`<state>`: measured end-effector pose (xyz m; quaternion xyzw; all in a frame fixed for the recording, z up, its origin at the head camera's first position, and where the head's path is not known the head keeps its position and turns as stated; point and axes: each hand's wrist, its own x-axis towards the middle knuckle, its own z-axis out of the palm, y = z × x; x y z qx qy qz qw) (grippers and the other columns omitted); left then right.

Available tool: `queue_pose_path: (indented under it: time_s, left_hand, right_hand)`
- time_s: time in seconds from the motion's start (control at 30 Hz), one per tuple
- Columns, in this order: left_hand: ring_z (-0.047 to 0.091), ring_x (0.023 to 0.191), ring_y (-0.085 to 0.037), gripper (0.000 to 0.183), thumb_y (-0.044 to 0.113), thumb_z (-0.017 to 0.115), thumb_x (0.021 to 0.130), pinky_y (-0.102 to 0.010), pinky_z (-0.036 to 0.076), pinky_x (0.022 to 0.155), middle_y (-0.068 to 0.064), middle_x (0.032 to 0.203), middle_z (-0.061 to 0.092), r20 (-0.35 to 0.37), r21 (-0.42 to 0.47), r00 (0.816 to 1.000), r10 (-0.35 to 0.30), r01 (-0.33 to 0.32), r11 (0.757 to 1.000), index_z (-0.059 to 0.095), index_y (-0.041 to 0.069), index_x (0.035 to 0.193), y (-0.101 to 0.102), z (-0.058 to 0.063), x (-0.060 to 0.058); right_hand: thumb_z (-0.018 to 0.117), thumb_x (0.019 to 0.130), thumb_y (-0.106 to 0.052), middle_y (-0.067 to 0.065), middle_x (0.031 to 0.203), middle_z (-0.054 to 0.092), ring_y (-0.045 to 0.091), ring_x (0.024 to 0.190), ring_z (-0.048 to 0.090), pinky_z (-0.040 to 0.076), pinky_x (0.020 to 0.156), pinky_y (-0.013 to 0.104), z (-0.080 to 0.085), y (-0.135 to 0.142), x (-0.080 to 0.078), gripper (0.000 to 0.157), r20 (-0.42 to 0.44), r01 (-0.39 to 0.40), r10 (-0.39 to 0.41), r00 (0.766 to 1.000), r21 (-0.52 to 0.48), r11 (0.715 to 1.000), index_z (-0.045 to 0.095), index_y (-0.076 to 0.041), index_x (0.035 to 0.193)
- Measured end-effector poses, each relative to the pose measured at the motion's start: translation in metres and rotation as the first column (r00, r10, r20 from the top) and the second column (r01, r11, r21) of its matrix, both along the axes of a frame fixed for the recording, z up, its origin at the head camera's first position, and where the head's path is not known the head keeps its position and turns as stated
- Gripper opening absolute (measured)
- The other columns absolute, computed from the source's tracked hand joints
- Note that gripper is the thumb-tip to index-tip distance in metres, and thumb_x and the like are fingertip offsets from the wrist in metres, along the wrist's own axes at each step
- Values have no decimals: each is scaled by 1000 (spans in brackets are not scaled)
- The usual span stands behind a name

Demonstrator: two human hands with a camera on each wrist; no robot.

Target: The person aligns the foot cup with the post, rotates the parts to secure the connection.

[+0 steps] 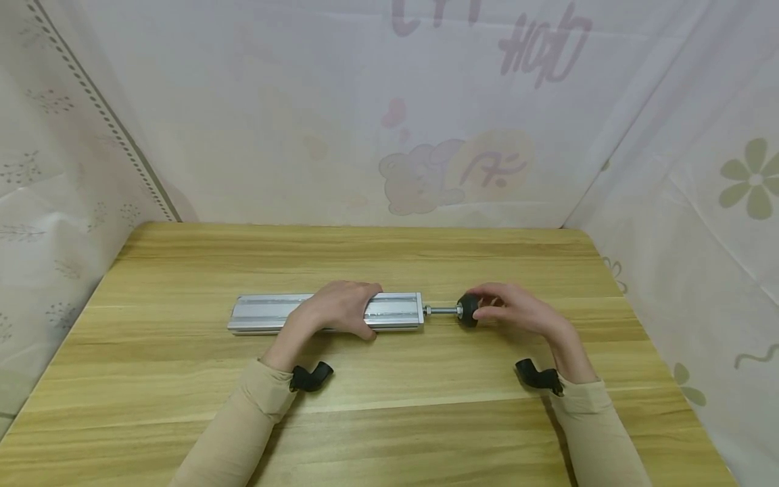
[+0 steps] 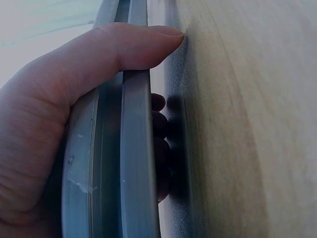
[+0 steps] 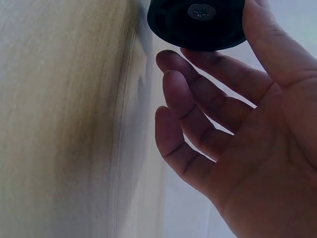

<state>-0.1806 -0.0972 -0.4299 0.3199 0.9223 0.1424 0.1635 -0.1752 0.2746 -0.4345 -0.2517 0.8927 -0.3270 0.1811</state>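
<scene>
A long silver aluminum profile (image 1: pixel 268 310) lies crosswise over the table, with a flat plate on its right end. My left hand (image 1: pixel 342 308) grips it across the top near the middle, thumb on the near side. In the left wrist view, fingertips (image 2: pixel 159 124) show past the profile's lower edge, beside the wood. From the end plate sticks out a threaded stud with nuts (image 1: pixel 443 310), carrying a round black leveling foot (image 1: pixel 467 311). My right hand (image 1: pixel 522 310) pinches that foot between thumb and forefinger; the other fingers curve loosely behind. A screw head (image 3: pixel 201 12) sits in the foot's underside.
The wood-grain table (image 1: pixel 389 433) spreads around both hands, its far edge against a printed cloth backdrop (image 1: pixel 274 135). Patterned cloth also hangs at the left and right. Black curved mounts (image 1: pixel 313 377) are strapped at both wrists, beside beige sleeves.
</scene>
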Motion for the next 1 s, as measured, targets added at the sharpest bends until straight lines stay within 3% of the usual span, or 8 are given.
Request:
queue_pose_path:
  time_s: [0.27, 0.43, 0.63, 1.0]
  left_hand:
    - [57, 81, -13, 52, 37, 82, 68, -35, 49, 75, 7, 96, 65, -5, 0, 1000, 3, -3, 1000, 57, 19, 110, 0, 1, 0]
    - [57, 80, -14, 52, 37, 82, 68, -35, 49, 74, 7, 94, 65, -3, 1, 1000, 9, -9, 1000, 57, 19, 110, 0, 1, 1]
    - [57, 81, -13, 53, 36, 82, 67, -35, 49, 75, 7, 95, 65, -6, 9, 1000, 8, -8, 1000, 57, 19, 111, 0, 0, 1]
    - [57, 82, -13, 55, 37, 82, 68, -36, 50, 77, 7, 97, 66, -10, -2, 1000, 7, -7, 1000, 58, 19, 113, -1, -1, 1]
  right_hand:
    - [72, 95, -29, 9, 124, 69, 20, 107, 65, 54, 92, 34, 1, 1, 2, 55, 17, 10, -10, 1000, -16, 1000, 57, -6, 143]
    - [86, 83, -28, 10, 137, 62, 25, 117, 61, 52, 100, 47, 2, -3, 3, 71, 35, 28, -26, 999, -71, 997, 53, -8, 142]
    - [95, 70, -21, 10, 129, 59, 24, 112, 58, 52, 97, 44, 2, -13, 4, 76, 4, 52, -51, 999, -69, 996, 51, -8, 131]
    - [94, 71, -18, 7, 126, 63, 23, 111, 57, 50, 99, 48, 1, -14, 4, 72, -12, 70, -71, 997, -80, 994, 54, -9, 130]
